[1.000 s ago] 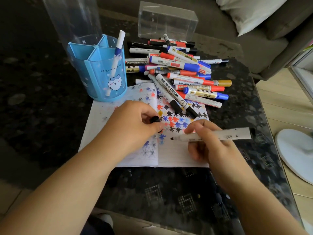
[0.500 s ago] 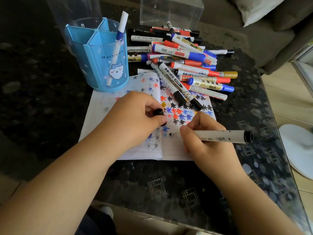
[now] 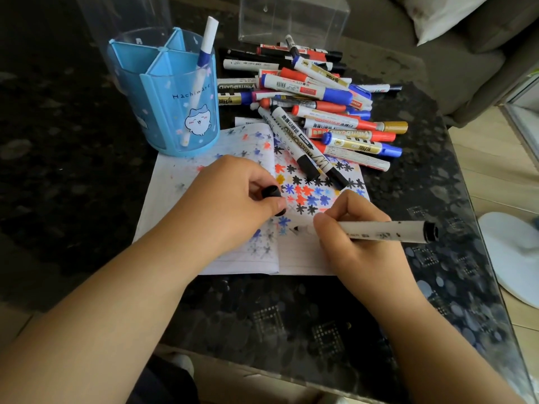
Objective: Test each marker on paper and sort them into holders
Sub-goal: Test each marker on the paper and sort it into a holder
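Head view, the only one I have: my right hand (image 3: 361,243) pinches a white marker (image 3: 382,231) between thumb and curled fingers, low on the barrel. The marker lies nearly level, its black rear end pointing toward the right edge of the table (image 3: 291,322) and its dark tip touching the paper (image 3: 303,255) just below a cluster of ink stars. My left hand (image 3: 230,205) rests on the paper's fold, fingers curled around a black cap (image 3: 272,192) that it holds between thumb and forefinger, just beside the marker's tip but apart from it.

The paper is an open lined sheet near the middle of the table, covered in black, blue, red and orange star scribbles. A pile of markers (image 3: 318,106) sits at the paper's far side, toward the far right corner, with two black-capped ones sloping down onto the sheet. A blue holder (image 3: 166,91) stands on the paper's far left corner, split into compartments; one pen (image 3: 201,80) with a blue band leans in the compartment nearest the pile. A clear plastic box (image 3: 291,18) stands behind the pile near the far edge. Beyond the table I see a grey sofa (image 3: 466,62) with a white cushion (image 3: 446,16).
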